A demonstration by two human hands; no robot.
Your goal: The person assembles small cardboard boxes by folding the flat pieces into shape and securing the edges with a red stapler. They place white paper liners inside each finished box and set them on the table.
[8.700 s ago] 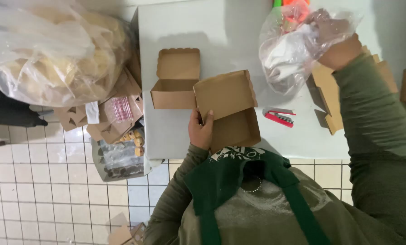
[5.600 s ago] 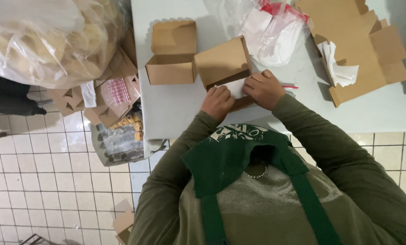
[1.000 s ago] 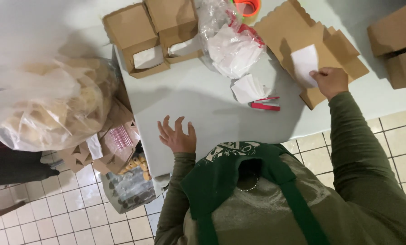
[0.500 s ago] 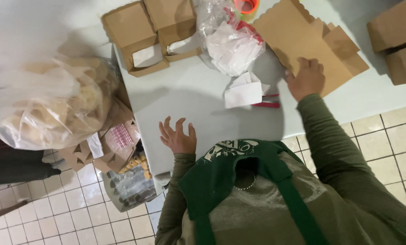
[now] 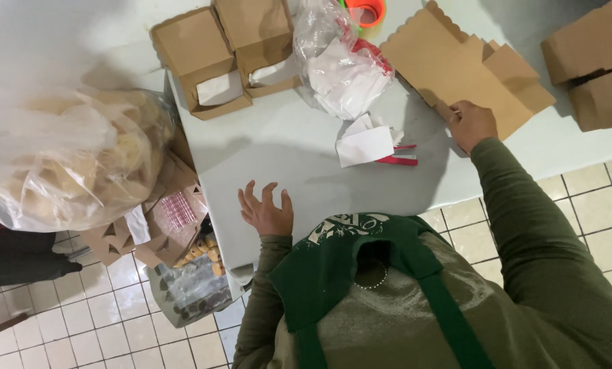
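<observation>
Two open boxes (image 5: 227, 58), right hand (image 5: 471, 125) fingers gripping flat cardboard (image 5: 467, 72), left hand (image 5: 266, 212) fingers spread.

Bright, even overhead light. Soft shadows fall across the pale table (image 5: 306, 171). The upper left corner is washed out and hazy.

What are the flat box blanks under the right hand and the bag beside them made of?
Flat box blanks: brown matte cardboard, probably kraft, with scalloped edges and fold flaps. The right hand rests on their edge. Bag: thin clear plastic film, glossy and crinkled, with white sheets visible inside.
</observation>
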